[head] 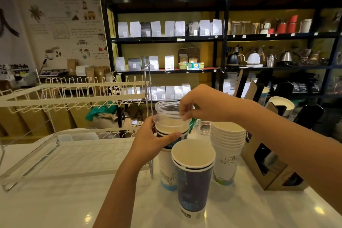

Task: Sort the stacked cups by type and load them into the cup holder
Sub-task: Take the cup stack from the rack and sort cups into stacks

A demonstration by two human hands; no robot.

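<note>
A mixed stack of cups [167, 168] stands on the white counter, with a clear plastic cup [167, 114] seated in its top. My left hand [150, 141] wraps the upper paper cups of that stack. My right hand [200, 103] pinches the clear cup's rim from above. In front stands a short stack of dark blue paper cups [193, 177]. To the right is a taller stack of white paper cups [228, 150]. Another clear plastic cup [203, 127] stands behind them. The white wire cup holder [74, 96] fills the left side.
A brown cardboard carrier [268, 168] sits at the counter's right edge, close to my right forearm. The holder's clear drip tray [61, 159] lies on the counter at left. Black shelves with bags and kettles [166, 39] stand behind.
</note>
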